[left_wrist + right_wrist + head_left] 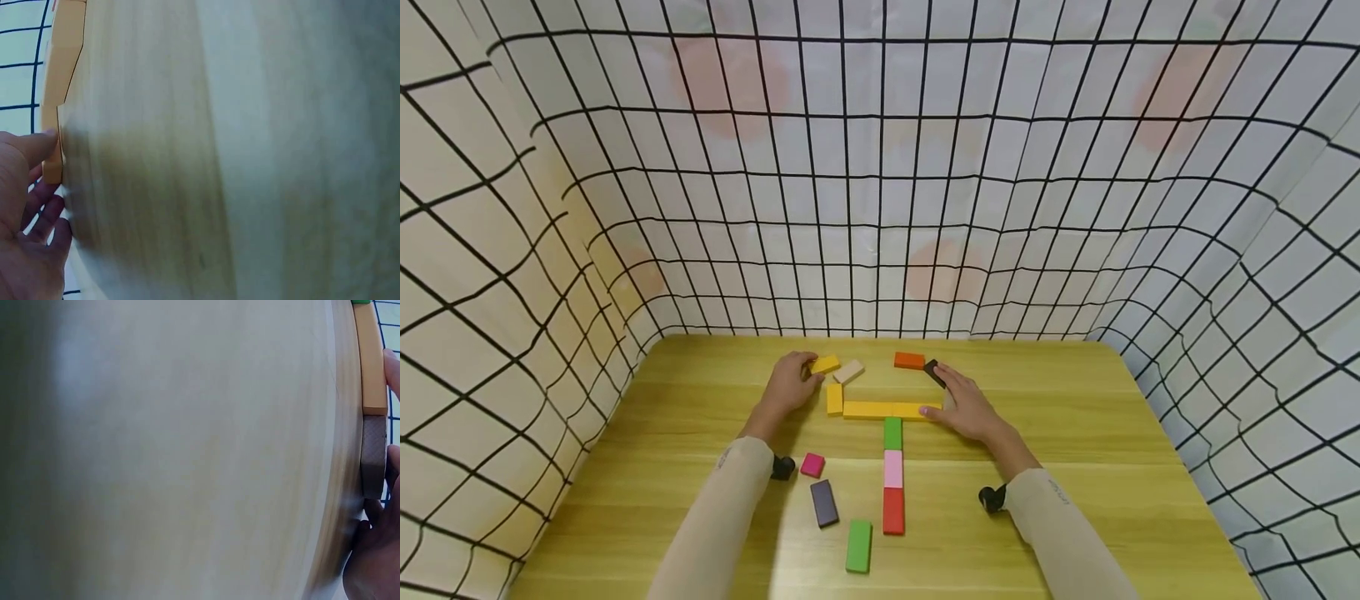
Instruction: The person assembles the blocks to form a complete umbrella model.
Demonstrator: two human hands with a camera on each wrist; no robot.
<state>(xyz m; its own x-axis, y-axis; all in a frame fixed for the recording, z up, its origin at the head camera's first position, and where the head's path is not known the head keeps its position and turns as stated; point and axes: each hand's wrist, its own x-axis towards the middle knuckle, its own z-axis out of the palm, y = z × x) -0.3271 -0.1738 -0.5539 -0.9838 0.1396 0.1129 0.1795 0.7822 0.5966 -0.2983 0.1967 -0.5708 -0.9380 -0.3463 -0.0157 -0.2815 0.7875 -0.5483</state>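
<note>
In the head view, my left hand (792,385) pinches a yellow block (826,364) at the back left; the left wrist view shows the thumb against it. A tan block (849,372) lies beside it. My right hand (968,407) spans the right end of a yellow row (880,410). Its thumb touches that end, while its extended fingers rest on a dark brown block (934,372). A short upright yellow block (834,399) stands at the row's left end. Below the row run green (892,432), pink (892,468) and red (893,510) blocks in a line.
An orange-red block (909,361) lies at the back. Nearer the front left are a small magenta block (812,465), a dark grey block (824,503) and a green block (859,546). Black netting (880,175) over white sheeting rises behind the wooden table (1075,517) and along both sides.
</note>
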